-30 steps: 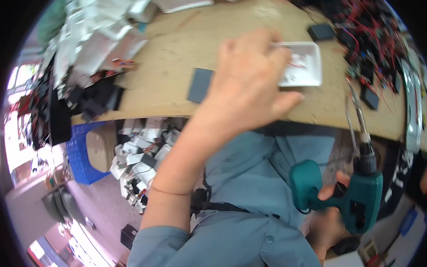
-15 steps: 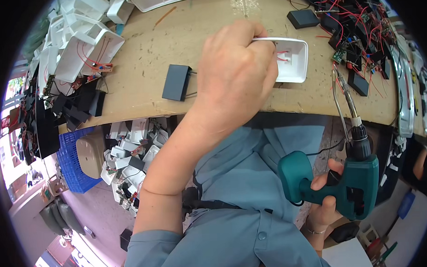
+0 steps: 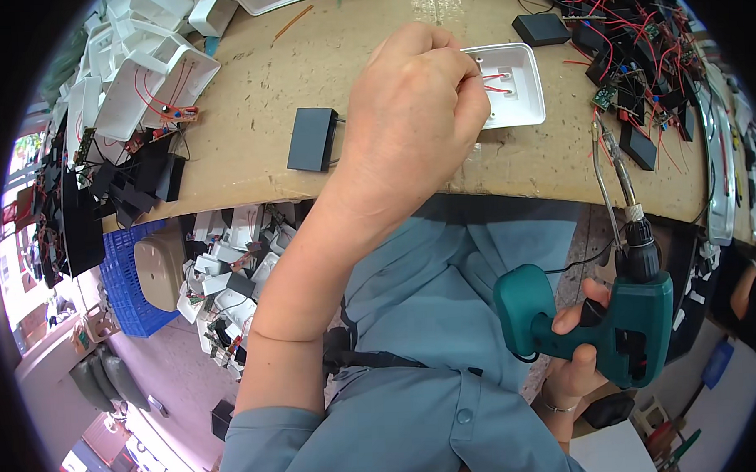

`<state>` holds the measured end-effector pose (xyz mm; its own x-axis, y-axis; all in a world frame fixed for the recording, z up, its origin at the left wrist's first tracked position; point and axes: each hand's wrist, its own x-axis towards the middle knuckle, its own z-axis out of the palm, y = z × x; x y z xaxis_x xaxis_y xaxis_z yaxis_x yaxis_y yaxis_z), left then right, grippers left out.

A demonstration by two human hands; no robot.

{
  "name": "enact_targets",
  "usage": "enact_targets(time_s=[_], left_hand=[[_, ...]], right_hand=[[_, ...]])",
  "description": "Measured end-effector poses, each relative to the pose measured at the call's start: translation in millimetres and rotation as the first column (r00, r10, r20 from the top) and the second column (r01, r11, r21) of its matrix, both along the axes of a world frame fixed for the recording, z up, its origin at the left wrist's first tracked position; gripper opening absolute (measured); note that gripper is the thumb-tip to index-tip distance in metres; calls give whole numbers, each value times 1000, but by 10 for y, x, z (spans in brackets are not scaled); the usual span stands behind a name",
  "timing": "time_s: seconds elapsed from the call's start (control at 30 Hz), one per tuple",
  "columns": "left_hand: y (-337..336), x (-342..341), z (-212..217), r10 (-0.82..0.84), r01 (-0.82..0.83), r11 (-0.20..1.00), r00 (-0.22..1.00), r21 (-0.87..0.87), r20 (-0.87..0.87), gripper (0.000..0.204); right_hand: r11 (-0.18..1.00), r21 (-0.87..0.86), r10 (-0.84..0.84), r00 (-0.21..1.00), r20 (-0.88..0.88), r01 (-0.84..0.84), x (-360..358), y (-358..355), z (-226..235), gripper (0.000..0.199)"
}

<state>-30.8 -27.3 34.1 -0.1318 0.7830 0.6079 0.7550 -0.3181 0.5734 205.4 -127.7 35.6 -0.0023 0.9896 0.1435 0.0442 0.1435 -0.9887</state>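
Observation:
My left hand (image 3: 415,110) reaches over the cardboard-topped bench with its fingers closed at the left end of a white plastic case (image 3: 527,108). Two short red wires (image 3: 496,82) show inside the case; my fingers hide its left part. Beside my left wrist lies a black rectangular box (image 3: 312,140), its dark leads running under the hand. My right hand (image 3: 578,364) is wrapped round the grip of a green soldering gun (image 3: 644,331), low at the right in front of the bench. The gun's metal tip (image 3: 615,157) and thin feed tube point up at the bench's right side.
A heap of black boxes, circuit boards and red wires (image 3: 639,69) covers the bench's right end. White cases (image 3: 131,86) are piled at the left, with black boxes (image 3: 139,186) below them. Under the bench stand a blue crate (image 3: 134,282) and more white parts (image 3: 230,283).
My left hand and the white case have shifted slightly farther away across the bench, and more of the case's inside shows. The soldering gun has hardly moved.

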Motion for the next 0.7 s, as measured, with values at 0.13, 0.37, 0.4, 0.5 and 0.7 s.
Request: enact_targets(time_s=[0.13,0.37,0.4,0.5,0.7], left_hand=[[-85,-104,54,31,-29,999,998,-24,63,8],[-480,-877,721,283,-418,908,612,-2,739,9],[-591,-1172,815,132,-398,906,591,145,795,10],[-733,-1848,1203,31,-483,786,652,385,757,15],[-892,-2615,1484,609,-684,710,715,166,344,15]], right_hand=[[998,50,43,999,27,-45,-22,-24,50,68],[988,124,87,995,54,-93,115,-3,-22,61],[983,138,121,992,25,-123,99,4,-15,59],[994,96,53,998,-19,-51,57,40,6,64],[993,100,68,996,-65,-61,0,83,24,62]])
